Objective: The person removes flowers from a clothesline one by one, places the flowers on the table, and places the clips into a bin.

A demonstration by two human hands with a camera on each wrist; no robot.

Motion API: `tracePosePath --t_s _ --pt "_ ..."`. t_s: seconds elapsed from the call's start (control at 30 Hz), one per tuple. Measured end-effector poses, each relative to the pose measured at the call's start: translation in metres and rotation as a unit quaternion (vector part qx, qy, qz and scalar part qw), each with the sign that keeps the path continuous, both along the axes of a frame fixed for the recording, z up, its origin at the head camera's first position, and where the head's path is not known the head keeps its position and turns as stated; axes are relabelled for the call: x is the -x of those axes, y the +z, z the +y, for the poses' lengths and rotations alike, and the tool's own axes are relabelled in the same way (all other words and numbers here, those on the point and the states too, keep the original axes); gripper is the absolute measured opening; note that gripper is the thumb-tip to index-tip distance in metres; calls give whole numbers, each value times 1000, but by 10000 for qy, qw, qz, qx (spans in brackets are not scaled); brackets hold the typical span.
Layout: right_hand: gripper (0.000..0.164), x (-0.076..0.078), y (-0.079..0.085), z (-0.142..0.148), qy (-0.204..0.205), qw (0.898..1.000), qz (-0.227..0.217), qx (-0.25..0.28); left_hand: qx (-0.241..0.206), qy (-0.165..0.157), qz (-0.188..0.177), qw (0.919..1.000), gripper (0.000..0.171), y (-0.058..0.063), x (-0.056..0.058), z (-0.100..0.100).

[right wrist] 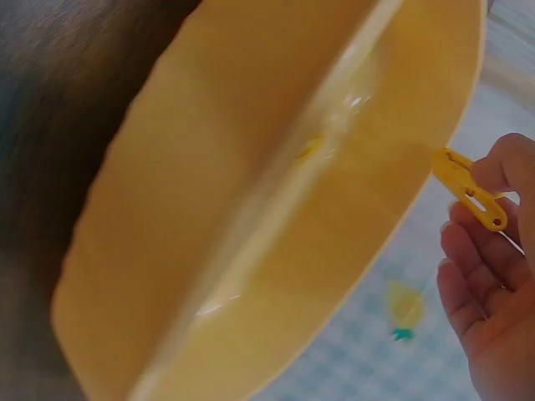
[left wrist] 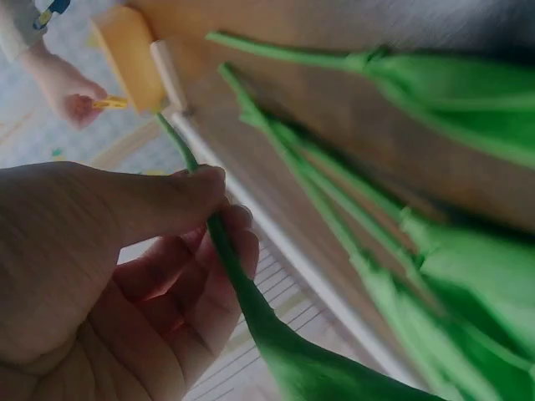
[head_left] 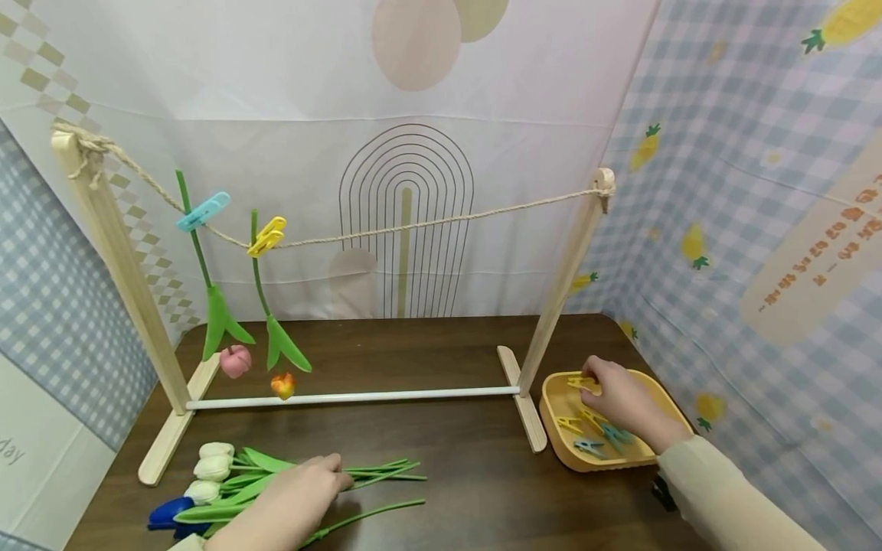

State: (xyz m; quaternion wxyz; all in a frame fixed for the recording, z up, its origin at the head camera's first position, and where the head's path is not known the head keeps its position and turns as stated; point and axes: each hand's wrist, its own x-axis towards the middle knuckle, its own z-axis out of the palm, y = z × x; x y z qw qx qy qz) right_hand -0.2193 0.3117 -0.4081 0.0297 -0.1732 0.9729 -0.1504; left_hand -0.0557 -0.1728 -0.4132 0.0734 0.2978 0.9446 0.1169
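My left hand (head_left: pixel 303 490) pinches the green stem (left wrist: pixel 219 238) of an artificial tulip between thumb and fingers, low over a bunch of tulips with white blooms (head_left: pixel 212 468) and blue blooms (head_left: pixel 172 514). The held flower's bloom cannot be made out. Over the yellow basket (head_left: pixel 566 453), my right hand (head_left: pixel 623 398) pinches a yellow clothespin (right wrist: pixel 468 188). More yellow clothespins (head_left: pixel 569 425) and blue-green clothespins (head_left: pixel 615 436) lie inside the basket. On the rope (head_left: pixel 413 226), a blue clothespin (head_left: pixel 204 212) holds a pink tulip (head_left: pixel 236 361) and a yellow one holds an orange tulip (head_left: pixel 282 385), both blooms downward.
The rope sags between two wooden posts (head_left: pixel 124 260) on flat feet, joined low down by a white rod (head_left: pixel 358 398). Patterned cloth (head_left: pixel 689 153) hangs behind and beside the dark wooden table (head_left: pixel 455 451). A small black object (head_left: pixel 663 493) sits by the right forearm.
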Motion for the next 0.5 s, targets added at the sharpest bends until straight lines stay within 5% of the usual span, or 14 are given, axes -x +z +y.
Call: tracePosePath --t_s 0.27,0.5 --pt "24 3 -13 18 -284 9986 -400 -206 -217 -40 205 9995 14 -26 -5 -2" --pt "19 5 -20 26 -262 9988 -308 -284 -253 98 -139 9995 13 -33 -6 -5"
